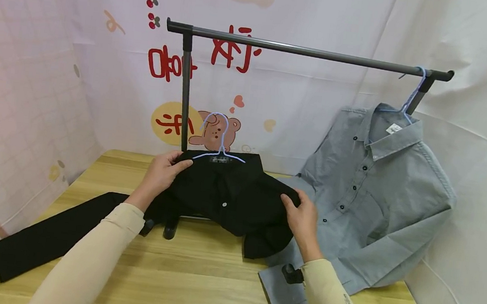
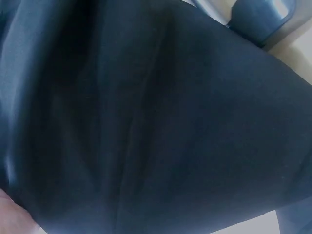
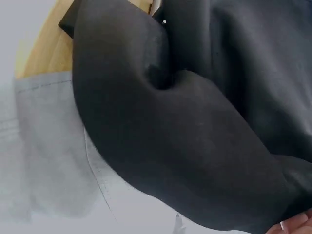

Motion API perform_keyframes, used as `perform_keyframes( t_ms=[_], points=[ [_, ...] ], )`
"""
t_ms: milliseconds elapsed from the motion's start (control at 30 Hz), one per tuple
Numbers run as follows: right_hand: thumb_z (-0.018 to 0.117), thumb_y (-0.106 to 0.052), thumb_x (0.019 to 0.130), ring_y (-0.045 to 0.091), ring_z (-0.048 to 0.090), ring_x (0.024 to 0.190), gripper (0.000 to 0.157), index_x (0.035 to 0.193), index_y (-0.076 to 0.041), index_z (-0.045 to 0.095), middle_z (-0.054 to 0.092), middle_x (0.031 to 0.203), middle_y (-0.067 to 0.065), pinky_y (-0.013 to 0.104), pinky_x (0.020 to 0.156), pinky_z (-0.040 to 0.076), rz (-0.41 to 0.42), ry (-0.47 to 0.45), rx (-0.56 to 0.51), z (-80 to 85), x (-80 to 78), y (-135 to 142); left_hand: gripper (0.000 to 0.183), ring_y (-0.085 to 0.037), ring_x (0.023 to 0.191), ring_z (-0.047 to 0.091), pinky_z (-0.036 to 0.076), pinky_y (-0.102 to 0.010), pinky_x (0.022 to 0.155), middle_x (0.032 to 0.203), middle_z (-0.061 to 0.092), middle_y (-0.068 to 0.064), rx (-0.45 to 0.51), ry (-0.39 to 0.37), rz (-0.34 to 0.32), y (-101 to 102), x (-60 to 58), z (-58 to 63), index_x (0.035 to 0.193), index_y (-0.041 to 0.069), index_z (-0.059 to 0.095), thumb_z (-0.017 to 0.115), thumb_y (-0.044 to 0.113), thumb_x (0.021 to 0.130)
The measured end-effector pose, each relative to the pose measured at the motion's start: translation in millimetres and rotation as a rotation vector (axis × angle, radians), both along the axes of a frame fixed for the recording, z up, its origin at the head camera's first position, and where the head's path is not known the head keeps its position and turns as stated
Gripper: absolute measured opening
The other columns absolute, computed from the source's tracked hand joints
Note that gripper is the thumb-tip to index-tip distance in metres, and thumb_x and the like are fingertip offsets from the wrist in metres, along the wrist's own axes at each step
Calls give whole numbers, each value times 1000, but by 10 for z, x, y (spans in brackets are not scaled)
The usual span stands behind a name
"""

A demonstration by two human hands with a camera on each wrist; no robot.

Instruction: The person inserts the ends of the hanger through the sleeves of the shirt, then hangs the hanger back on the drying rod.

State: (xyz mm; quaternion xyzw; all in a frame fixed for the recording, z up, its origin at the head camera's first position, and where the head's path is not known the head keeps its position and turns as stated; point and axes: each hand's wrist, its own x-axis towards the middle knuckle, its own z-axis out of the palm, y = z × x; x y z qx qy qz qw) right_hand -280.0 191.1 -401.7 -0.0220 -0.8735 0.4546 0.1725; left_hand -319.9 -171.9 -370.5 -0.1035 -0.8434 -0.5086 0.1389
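A black shirt (image 1: 239, 191) with a white button is held up in front of me over the table. My left hand (image 1: 161, 175) grips its shoulder beside the collar, thumb on the near side. At the opposite shoulder my right hand (image 1: 303, 218) pinches the cloth. A light blue hanger (image 1: 223, 142) stands in the neck, its hook upward and free of the rail; its lower arms are hidden inside the shirt. One black sleeve (image 1: 58, 231) trails left across the table. Black fabric (image 2: 161, 122) fills most of the left wrist view, and a sleeve (image 3: 161, 141) droops in the right wrist view.
A grey garment rack stands behind, its rail (image 1: 304, 51) running across. At its right end a grey-blue button shirt (image 1: 357, 185) hangs on another blue hanger (image 1: 412, 98), its lower part spreading onto the wooden table (image 1: 193, 276). A rack foot (image 1: 170, 228) shows below the black shirt.
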Motion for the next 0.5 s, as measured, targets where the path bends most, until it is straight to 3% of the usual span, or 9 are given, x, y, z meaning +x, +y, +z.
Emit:
perform_keyframes(
  t_ms=[133,300,500],
  points=[
    [64,-31,98,32,61,97,32,120,-8,64,67,110,15,46,84,48,-17,24,-23,-6,3,15,35,-20,73,61,49,-26,66,89,68,-13,7,26,36,-51,7,81,111,3,68,62,35,99],
    [64,-14,93,29,61,84,20,109,-4,69,68,93,14,43,75,48,-51,32,23,-44,-9,31,40,-22,79,58,46,-21,67,93,65,-18,21,55,107,-153,21,145,112,-1,67,62,37,99],
    [60,-4,87,31,60,86,29,114,-1,67,67,99,16,44,74,47,-82,-13,77,-92,-21,46,39,-13,73,58,47,-20,64,88,66,-13,62,81,121,-207,38,226,108,-1,68,64,37,98]
  ],
)
